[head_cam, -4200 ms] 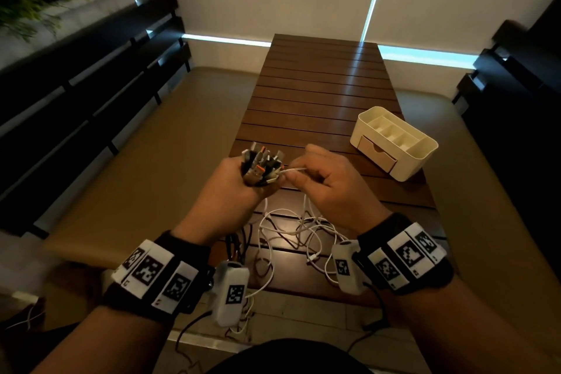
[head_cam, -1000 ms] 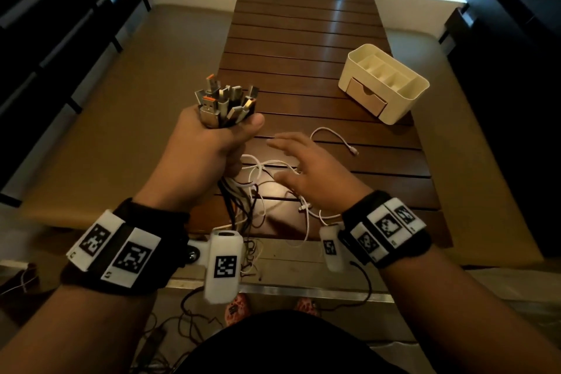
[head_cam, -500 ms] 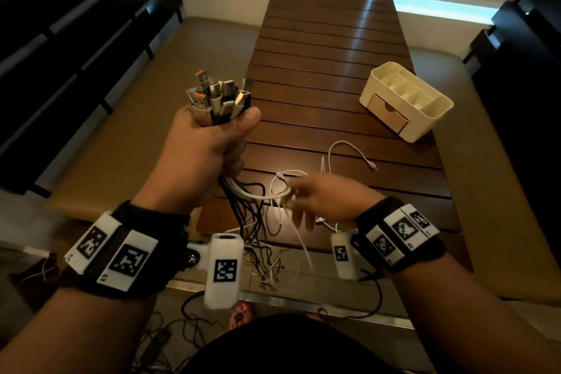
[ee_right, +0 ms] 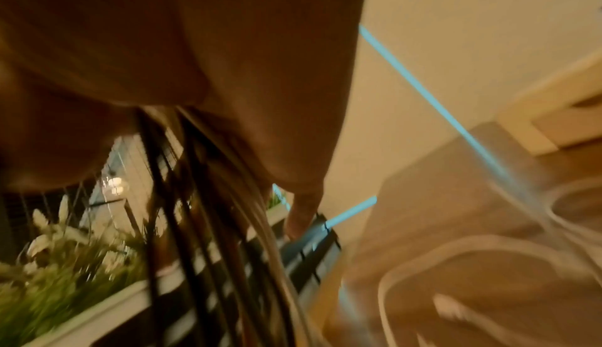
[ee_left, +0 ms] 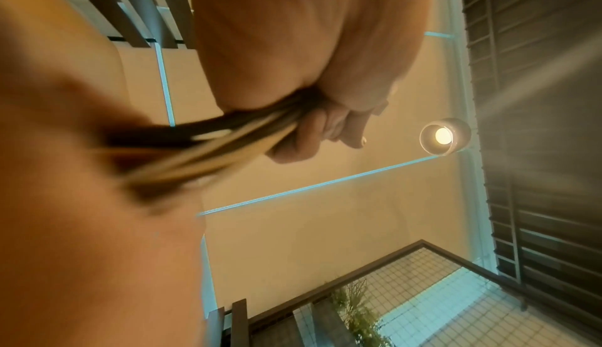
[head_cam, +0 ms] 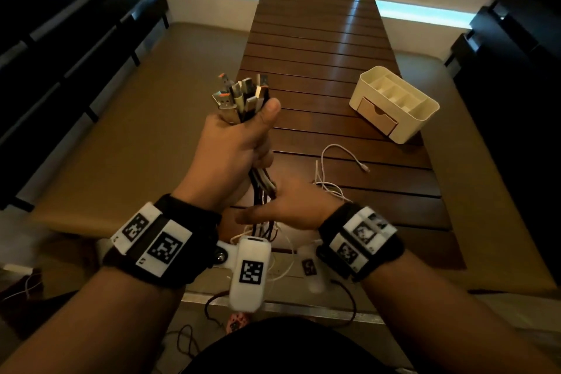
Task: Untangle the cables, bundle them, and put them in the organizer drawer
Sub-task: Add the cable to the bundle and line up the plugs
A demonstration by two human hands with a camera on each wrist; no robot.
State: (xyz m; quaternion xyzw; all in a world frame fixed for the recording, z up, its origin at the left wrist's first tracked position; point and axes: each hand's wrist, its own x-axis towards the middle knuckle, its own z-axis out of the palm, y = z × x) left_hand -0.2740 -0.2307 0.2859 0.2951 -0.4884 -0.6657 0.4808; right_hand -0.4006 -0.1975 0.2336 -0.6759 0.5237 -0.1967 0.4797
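My left hand [head_cam: 239, 143] grips a thick bundle of cables [head_cam: 243, 97] upright, with the USB plugs sticking out above the fist. In the left wrist view its curled fingers [ee_left: 312, 131] wrap the black and white strands [ee_left: 228, 131]. Just below, my right hand [head_cam: 285, 206] lies against the hanging strands [ee_right: 202, 198], thumb stretched left and one finger [ee_right: 303, 211] fairly straight. Its other fingers are hidden. A loose white cable [head_cam: 334, 161] lies on the wooden slat table [head_cam: 318, 48]. The cream organizer [head_cam: 425, 109] stands to the right, its drawer [head_cam: 376, 118] closed.
Padded benches run along both sides of the table, with dark slatted backrests behind them. Cable ends dangle over the table's near edge [head_cam: 273, 307] toward the floor. A plant [ee_right: 65, 262] grows behind the left railing.
My right hand left the white cable on the table and moved left, under my left hand, onto the hanging strands. The left hand keeps the bundle raised.
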